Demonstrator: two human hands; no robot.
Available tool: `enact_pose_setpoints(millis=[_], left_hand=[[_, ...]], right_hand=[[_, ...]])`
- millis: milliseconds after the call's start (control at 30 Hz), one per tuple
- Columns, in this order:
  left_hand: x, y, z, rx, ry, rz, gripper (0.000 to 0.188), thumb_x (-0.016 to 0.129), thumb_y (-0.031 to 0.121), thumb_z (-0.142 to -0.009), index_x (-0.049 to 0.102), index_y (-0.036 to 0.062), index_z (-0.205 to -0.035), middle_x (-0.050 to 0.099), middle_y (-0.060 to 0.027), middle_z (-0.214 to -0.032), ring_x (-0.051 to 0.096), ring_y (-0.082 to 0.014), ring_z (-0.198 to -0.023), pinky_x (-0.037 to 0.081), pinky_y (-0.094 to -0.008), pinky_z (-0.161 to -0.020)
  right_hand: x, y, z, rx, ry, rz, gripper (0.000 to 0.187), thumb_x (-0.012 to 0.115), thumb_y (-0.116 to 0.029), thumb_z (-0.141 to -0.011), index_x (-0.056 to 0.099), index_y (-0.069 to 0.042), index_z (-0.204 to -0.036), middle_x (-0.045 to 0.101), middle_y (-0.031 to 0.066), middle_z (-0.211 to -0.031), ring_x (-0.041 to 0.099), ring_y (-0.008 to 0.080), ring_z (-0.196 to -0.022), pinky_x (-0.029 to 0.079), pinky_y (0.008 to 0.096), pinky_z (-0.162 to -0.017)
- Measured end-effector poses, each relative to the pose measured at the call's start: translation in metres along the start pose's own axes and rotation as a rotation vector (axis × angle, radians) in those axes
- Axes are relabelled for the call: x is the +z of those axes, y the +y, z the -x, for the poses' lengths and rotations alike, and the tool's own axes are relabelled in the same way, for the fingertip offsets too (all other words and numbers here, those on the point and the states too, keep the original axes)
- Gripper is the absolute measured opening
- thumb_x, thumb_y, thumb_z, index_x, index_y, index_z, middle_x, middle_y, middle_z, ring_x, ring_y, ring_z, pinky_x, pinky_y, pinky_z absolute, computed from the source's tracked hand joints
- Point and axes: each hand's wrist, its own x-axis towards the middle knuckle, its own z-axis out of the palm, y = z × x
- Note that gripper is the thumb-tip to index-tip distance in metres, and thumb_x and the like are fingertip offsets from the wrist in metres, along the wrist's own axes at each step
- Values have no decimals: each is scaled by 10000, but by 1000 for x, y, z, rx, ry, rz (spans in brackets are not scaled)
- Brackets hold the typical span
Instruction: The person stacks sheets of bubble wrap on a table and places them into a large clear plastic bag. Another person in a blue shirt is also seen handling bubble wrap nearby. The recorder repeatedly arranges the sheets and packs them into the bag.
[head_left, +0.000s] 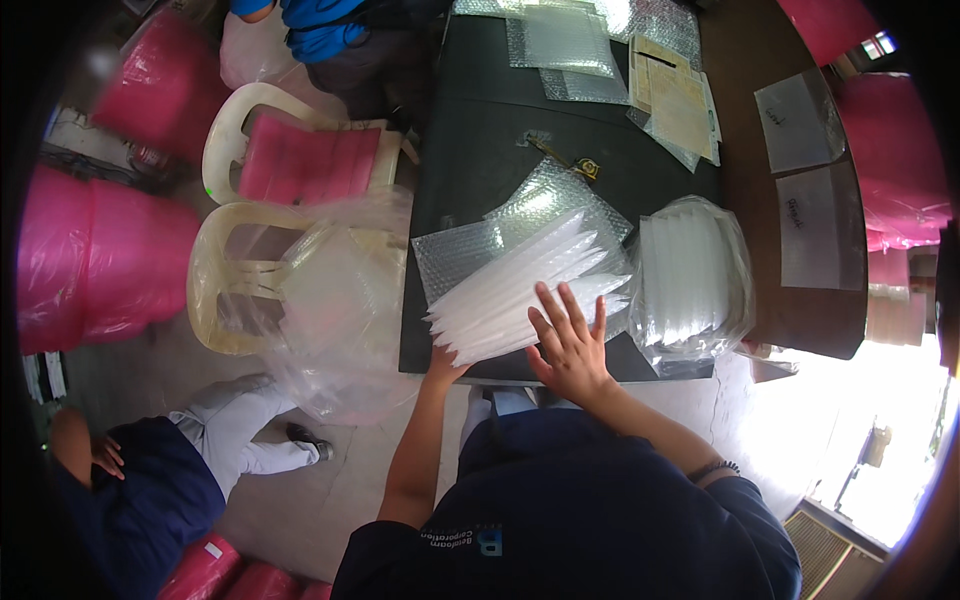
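A thick stack of white translucent bubble-wrap pouches is tilted over the near end of the dark table, its edges fanned out. My left hand grips the stack's lower left end; the pouches hide most of its fingers. Against the near right side of the stack, my right hand is open with fingers spread; whether it touches the pouches I cannot tell. Loose clear bubble-wrap sheets lie under and behind the stack. Just right of it, a clear plastic bag holds more white pouches in a row.
A yellow tape measure lies on the black tabletop. Farther off are bubble-wrap sheets and a tan board. Plastic chairs stand left, one bearing plastic bags. One person stands beyond; another is at lower left.
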Motion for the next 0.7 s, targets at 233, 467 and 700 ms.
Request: enact_pose_setpoints(millis=[233, 467, 700], left_hand=[[7, 73, -14, -120, 151, 498, 567, 682, 313, -666, 497, 114, -1164, 489, -101, -1206, 414, -324, -1164, 304, -494, -987], [-1, 113, -23, -40, 74, 219, 546, 623, 312, -751, 434, 93, -1214, 471, -103, -1244, 411, -310, -1190, 340, -463, -998], [-1, 108, -34, 124, -38, -148, 592, 637, 261, -789, 369, 58, -1277, 401, -141, -1311, 401, -287, -1200, 326, -422, -1009]], right_hand=[[-4, 4, -2, -35, -89, 24, 703, 712, -306, -644, 418, -174, -1269, 403, 34, -1313, 333, 221, -1258, 70, 593, -1043], [-8, -6, -14, 4, -139, 116, 930, 760, -343, -572, 309, -248, -1380, 438, 52, -1121, 398, 224, -1093, 87, 583, -1045], [-6, 12, -23, -208, -122, 287, 679, 706, -334, -635, 425, -237, -1246, 239, 94, -1437, 164, 291, -1349, 107, 570, -1057]])
